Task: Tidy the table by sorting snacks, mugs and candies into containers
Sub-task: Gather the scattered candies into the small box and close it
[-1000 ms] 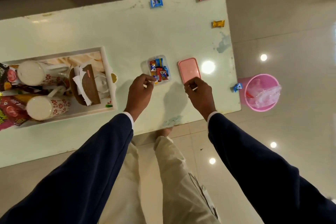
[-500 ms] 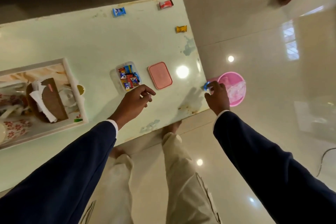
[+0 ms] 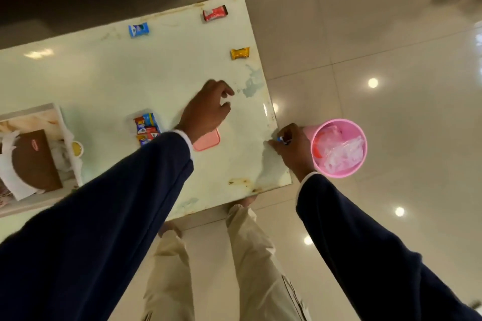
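A small clear container [image 3: 146, 126] full of wrapped candies sits mid-table, its pink lid [image 3: 208, 141] beside it and partly under my left wrist. My left hand [image 3: 208, 109] hovers above the table past the lid, fingers loosely curled and holding nothing. At the table's right edge my right hand [image 3: 292, 147] pinches a small blue candy [image 3: 281, 139]. Three loose candies lie at the far end: a blue one [image 3: 138, 30], a red one [image 3: 215, 13] and a gold one [image 3: 240, 52].
A pink bin [image 3: 339, 148] with clear plastic inside stands on the floor right beside the table's right edge. A white tray [image 3: 67, 148] at the left holds a brown box and tissues. My legs stand at the table's near edge.
My left hand left the candy container and reached forward and right across the table. My right hand stayed at the right edge and now pinches the blue candy. The view shifted.
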The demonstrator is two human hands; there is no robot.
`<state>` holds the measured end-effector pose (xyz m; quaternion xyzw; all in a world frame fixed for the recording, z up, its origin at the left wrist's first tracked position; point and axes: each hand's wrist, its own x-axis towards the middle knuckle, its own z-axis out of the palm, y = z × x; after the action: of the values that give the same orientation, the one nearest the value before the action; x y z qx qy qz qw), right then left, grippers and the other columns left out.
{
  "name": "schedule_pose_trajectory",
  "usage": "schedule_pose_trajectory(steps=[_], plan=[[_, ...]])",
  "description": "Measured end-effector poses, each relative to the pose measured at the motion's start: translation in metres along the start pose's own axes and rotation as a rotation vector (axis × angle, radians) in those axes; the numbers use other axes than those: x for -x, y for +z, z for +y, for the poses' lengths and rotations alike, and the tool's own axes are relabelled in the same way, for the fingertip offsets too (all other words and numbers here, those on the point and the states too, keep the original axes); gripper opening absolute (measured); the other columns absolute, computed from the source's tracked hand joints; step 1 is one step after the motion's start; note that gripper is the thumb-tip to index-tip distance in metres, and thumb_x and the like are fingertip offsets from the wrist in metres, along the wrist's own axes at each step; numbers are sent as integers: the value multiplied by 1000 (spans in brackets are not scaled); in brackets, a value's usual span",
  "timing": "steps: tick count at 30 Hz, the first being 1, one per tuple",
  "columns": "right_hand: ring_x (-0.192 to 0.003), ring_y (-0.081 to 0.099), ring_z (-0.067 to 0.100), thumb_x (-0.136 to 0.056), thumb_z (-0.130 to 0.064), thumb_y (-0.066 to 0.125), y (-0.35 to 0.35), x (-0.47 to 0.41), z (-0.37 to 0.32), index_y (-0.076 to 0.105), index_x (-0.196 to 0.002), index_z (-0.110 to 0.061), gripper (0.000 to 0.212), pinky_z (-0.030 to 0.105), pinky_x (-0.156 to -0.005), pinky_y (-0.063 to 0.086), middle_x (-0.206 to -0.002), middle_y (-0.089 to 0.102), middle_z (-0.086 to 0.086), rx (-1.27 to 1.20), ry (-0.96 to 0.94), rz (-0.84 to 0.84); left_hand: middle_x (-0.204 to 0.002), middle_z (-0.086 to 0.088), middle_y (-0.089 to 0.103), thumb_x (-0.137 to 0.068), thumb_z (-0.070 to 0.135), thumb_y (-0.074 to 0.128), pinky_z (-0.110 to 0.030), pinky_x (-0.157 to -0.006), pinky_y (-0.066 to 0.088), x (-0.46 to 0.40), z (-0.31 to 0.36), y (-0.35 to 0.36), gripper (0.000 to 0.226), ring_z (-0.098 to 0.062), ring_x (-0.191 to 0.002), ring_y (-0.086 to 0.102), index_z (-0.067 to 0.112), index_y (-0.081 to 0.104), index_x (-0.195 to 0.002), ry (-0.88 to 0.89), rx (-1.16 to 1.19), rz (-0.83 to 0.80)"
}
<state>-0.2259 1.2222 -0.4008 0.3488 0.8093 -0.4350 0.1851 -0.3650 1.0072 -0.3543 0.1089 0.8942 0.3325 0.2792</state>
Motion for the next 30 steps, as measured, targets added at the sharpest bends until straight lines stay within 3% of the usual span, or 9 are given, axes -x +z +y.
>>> schedule_pose_trajectory(steps=[5,7,10,17,19,21,25,27,30], plan=[[-63,66,12,-82,-10,81,-16,-18,-4,55,-82,-18,27,23,-57,59,-74,63,2,-139,-24,-145,-139,-12,47,-92,17,67,-47,-96,50,-74,17,-7,45,-33,-119,57,17,52,-135,5,-215,130],[-64,66,10,-83,-7,79,-19,-24,-9,55,-82,-17,26,22,-57,58,-75,62,0,-188,-37,-195,-145,-10,44,-92,16,67,-46,-97,50,-94,16,-4,52,-34,-122,54,20,48,-141,13,-297,127],[-64,68,8,-83,-8,78,-21,-33,-17,54,-81,-16,25,32,-60,61,-76,65,-2,-202,-61,-208,-145,-11,43,-93,18,65,-49,-96,50,-112,13,7,59,-36,-123,50,22,43,-148,49,-422,68],[-71,72,14,-83,-7,78,-24,-41,-37,57,-81,-16,23,21,-60,55,-86,67,6,-294,-104,-223,-117,-18,54,-96,9,56,-47,-79,48,-100,12,28,26,-38,-99,60,9,51,-121,177,-693,94],[-72,72,14,-85,-8,77,-23,-38,-42,63,-91,-13,16,22,-62,57,-92,67,7,-336,-86,-229,-115,-17,58,-96,13,54,-46,-82,48,-83,11,27,21,-37,-99,61,7,56,-116,128,-548,100],[-73,71,17,-89,-6,73,-18,-31,-46,68,-102,-8,15,25,-67,60,-94,62,11,-389,-66,-259,-111,-13,64,-95,13,53,-40,-84,49,-57,9,23,20,-32,-97,62,7,60,-112,20,-220,189],[-80,71,25,-93,6,62,3,-12,-64,70,-106,-1,18,38,-89,60,-103,63,15,-465,-12,-354,-95,3,69,-90,5,63,-5,-74,42,19,-4,11,12,-2,-83,64,7,64,-102,-115,243,396],[-83,71,28,-93,8,60,18,1,-78,68,-105,-1,17,39,-90,60,-105,63,17,-471,-8,-406,-87,5,69,-90,6,68,-11,-76,49,58,-23,4,11,4,-80,65,11,63,-98,-215,363,436],[-89,72,28,-90,0,67,50,22,-105,66,-95,-11,13,35,-81,62,-95,67,7,-387,-48,-434,-82,-1,72,-90,14,73,-34,-70,58,104,-64,-7,9,-12,-77,73,14,65,-95,-388,443,468]])
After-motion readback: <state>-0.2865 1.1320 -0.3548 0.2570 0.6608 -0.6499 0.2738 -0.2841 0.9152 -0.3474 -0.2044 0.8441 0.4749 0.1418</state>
